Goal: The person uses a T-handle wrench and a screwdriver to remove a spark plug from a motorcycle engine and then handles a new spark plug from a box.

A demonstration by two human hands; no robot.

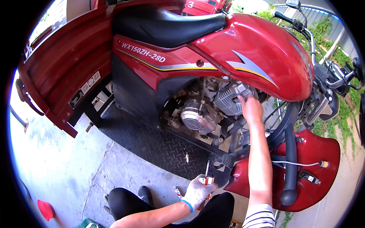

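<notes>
At the finned engine cylinder [227, 102] of a red motor tricycle, my bare right hand [251, 108] has its fingers bent together against the cylinder head. Whatever lies between those fingertips is too small to name. Lower down, my left hand [198, 193], in a pale work glove with a blue cuff, is closed round a screwdriver [207, 168], its thin metal shaft pointing up. Something orange and white shows beside the gloved fingers; its kind is unclear. A spark plug [186, 156] lies on the black ribbed footboard [148, 140], between the left hand and the engine.
Beside my right forearm are a foot pedal [227, 160], a black bar [290, 163] and a red fender [319, 186]. A cable with a yellowish end [323, 164] crosses the fender. On the floor are a small printed packet [177, 192] and a red bowl-like thing [46, 209].
</notes>
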